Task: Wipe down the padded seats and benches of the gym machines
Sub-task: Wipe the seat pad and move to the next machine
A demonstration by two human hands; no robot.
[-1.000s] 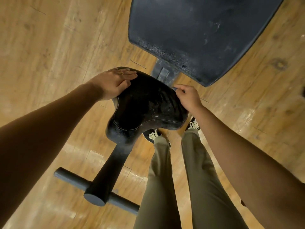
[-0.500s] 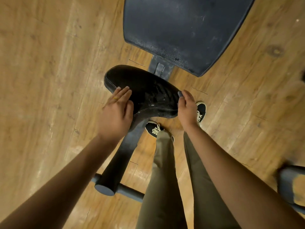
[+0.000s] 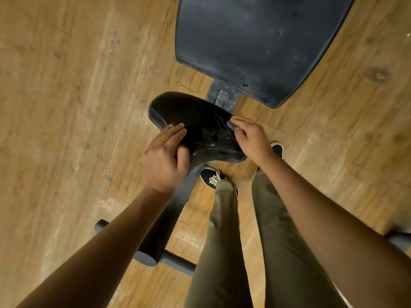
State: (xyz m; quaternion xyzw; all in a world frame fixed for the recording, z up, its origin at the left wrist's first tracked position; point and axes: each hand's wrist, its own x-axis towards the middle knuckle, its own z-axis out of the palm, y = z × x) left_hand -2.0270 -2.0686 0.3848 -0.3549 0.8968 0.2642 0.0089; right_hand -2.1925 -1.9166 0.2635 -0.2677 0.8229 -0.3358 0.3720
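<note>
your left hand [image 3: 164, 161] had slid from the far rim of the seat pad [image 3: 200, 121] to its near-left edge, fingers straight, together, flat on it. your right hand [image 3: 251, 138] lay on the right edge, fingers loosely apart. no cloth was discernible; the back pad [image 3: 255, 45] beyond your fingers looked unwiped.

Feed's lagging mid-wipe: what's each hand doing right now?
Left hand: open, fingers flat on the seat.
Right hand: at the seat's edge, grey bit under fingertips; cannot tell.
</note>
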